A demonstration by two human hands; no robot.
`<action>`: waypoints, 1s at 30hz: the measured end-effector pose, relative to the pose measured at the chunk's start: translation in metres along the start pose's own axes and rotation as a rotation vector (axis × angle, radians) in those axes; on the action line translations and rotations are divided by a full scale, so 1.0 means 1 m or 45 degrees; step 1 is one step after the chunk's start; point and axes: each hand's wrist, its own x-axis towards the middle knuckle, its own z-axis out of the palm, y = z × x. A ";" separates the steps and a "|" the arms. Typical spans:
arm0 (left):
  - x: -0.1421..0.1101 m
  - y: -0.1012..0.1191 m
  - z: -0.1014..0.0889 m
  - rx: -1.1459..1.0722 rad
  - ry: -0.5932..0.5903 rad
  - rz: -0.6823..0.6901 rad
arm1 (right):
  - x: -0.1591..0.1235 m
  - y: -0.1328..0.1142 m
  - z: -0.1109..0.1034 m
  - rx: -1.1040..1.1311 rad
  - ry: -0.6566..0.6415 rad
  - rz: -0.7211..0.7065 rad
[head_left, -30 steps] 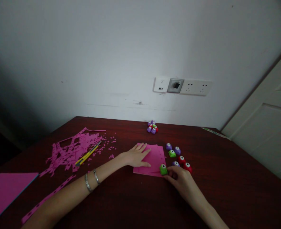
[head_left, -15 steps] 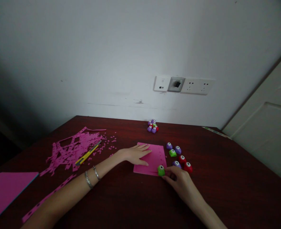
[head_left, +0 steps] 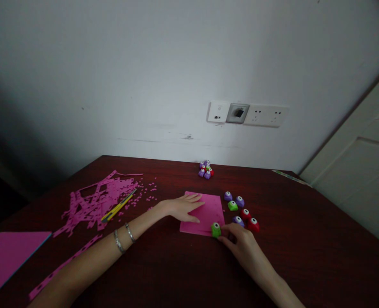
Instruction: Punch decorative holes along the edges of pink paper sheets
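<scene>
A square pink sheet (head_left: 210,209) of paper or foam lies on the dark red wooden table. My left hand (head_left: 183,208) rests flat on its left part with fingers spread. A green craft punch (head_left: 216,230) sits at the sheet's lower right edge, and my right hand (head_left: 237,237) grips its side between thumb and fingers. Whether the sheet is inside the punch's slot I cannot tell. Just right of the sheet stand more punches: a green one (head_left: 232,205), a red one (head_left: 253,225) and several others in purple and red.
At the left lies a heap of punched pink strips (head_left: 96,199) with a yellow utility knife (head_left: 118,206) and small cut-outs (head_left: 147,188). A pink stack (head_left: 12,256) sits at the near left. Small punches (head_left: 206,169) cluster by the wall, below the sockets (head_left: 266,115).
My right hand and the green craft punch have shifted slightly left along the sheet's lower edge. My left hand has stayed in place.
</scene>
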 end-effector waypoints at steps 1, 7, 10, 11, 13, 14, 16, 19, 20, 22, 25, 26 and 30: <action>0.000 0.000 0.000 -0.004 0.001 -0.002 | 0.000 0.001 0.000 -0.002 -0.003 -0.003; -0.001 0.002 -0.001 -0.031 0.013 -0.002 | 0.000 0.003 0.003 -0.021 -0.016 -0.006; -0.001 0.002 -0.002 -0.031 0.017 0.002 | 0.000 0.002 0.002 -0.034 -0.010 0.003; -0.001 0.002 -0.002 -0.028 0.020 0.003 | 0.000 0.002 0.002 -0.035 -0.003 0.004; -0.001 0.003 -0.002 -0.020 0.026 0.007 | -0.001 0.002 0.002 -0.029 0.011 0.008; -0.001 0.003 -0.002 -0.014 0.029 0.008 | -0.001 0.002 0.002 -0.025 0.017 0.012; -0.002 0.003 -0.001 -0.005 0.030 0.009 | -0.001 0.003 0.002 -0.020 0.018 0.016; -0.001 0.004 -0.001 -0.007 0.033 0.000 | 0.000 0.002 0.001 -0.020 0.014 0.023; -0.001 0.004 -0.001 -0.009 0.038 -0.001 | 0.000 0.001 0.001 -0.021 0.012 0.023; -0.001 0.005 -0.001 -0.010 0.049 -0.002 | 0.001 0.000 0.000 -0.027 0.007 0.022; -0.002 0.008 -0.002 -0.012 0.059 0.010 | 0.001 -0.002 -0.001 -0.041 -0.008 0.025; -0.002 0.009 -0.003 -0.017 0.059 0.013 | 0.001 -0.003 -0.001 -0.038 -0.011 0.028; -0.006 0.017 -0.008 -0.040 0.082 0.049 | 0.001 -0.004 -0.004 0.040 -0.004 0.076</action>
